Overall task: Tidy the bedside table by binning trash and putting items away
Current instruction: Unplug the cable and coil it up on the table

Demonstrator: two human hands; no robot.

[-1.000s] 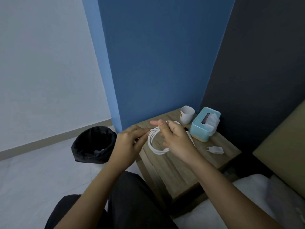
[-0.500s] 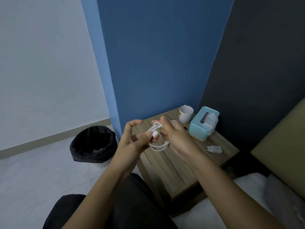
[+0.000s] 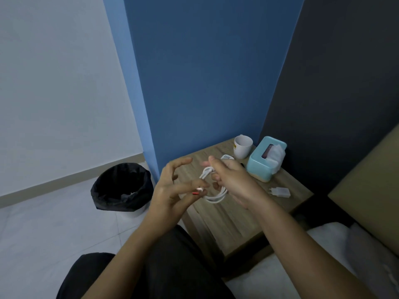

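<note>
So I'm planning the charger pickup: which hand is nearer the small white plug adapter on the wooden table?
Right. The right hand is just left of the small white plug adapter; the left hand is farther left, beyond the coiled white cable.

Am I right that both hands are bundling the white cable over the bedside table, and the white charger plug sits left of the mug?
Not quite. The head view shows the charger plug lying right of the mug, nearer the bed and in front of the tissue box. The rest holds: left hand and right hand are bundling the white cable over the bedside table.
</note>
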